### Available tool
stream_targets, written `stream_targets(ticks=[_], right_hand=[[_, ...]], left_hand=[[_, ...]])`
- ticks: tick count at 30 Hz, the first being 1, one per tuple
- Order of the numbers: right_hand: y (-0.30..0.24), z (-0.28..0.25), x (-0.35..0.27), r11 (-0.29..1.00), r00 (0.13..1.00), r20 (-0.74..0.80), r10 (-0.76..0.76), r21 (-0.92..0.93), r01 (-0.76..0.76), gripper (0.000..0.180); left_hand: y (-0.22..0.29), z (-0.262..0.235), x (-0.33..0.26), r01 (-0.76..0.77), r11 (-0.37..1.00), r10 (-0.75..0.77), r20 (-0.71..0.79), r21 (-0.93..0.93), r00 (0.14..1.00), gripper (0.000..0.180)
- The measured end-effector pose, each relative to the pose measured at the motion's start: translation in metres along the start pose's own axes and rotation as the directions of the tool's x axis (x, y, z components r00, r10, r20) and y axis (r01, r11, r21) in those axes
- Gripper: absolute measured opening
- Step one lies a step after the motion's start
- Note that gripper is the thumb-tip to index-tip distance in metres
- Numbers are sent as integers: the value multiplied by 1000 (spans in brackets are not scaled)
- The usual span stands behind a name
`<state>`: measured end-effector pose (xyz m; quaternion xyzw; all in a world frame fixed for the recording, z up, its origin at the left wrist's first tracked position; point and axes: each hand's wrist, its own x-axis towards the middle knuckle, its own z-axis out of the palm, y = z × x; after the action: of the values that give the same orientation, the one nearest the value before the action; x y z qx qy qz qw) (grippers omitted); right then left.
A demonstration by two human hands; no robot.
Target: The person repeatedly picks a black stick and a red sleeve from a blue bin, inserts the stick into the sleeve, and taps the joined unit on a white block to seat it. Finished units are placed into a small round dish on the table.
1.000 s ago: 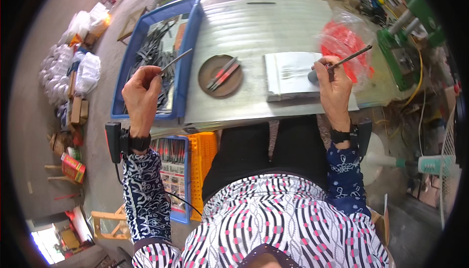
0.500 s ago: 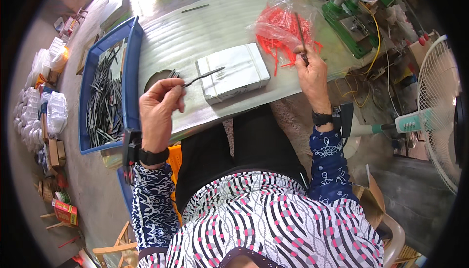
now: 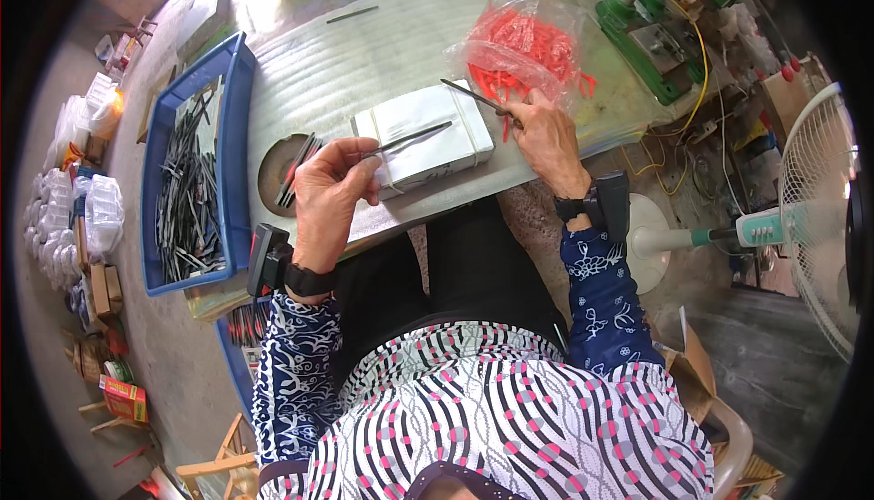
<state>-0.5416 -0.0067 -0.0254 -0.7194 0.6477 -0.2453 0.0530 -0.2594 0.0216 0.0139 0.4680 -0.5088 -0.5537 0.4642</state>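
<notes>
A thin dark strip is pinched between the thumb and fingers of my left hand. It reaches over the top of a white block bound with thin bands on the table. My right hand is closed around a slim dark rod-like tool, whose long end points left above the block's far right corner. The tool's grip end is covered by my fingers. Beside my left hand, a round dish holds a few dark strips, some with red parts. A clear bag of red strips lies beyond my right hand.
A blue crate full of dark strips stands at the left. One loose strip lies at the far side of the table. A green machine press stands at the back right, and a fan at the right edge.
My right hand has come left and nearer, and its tool has swung from upright to pointing left over the block. My left hand has moved right, carrying its strip further across the block.
</notes>
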Motion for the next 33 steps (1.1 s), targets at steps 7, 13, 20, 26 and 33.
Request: stream_targets(ticks=[7,13,20,26,33], right_hand=[[4,7,-1,996,994,-69,-87,0,87,19],[10,10,-5,991,985,-131,-116,55,124,16],[11,0,-7,950,981,-194,-30,301,88,13],[-12,-18,-11,879,984,-174,46,475,43,10],[-60,-16,-9,841,978,-160,-133,504,197,15]], left_hand=[[-2,5,1,-38,966,57,-69,255,996,17],[-9,6,2,-190,867,261,-94,461,961,16],[-9,6,7,-300,686,427,-34,663,903,14],[-16,9,10,-319,678,459,-43,662,887,13],[-22,10,12,-332,699,481,-72,633,874,11]])
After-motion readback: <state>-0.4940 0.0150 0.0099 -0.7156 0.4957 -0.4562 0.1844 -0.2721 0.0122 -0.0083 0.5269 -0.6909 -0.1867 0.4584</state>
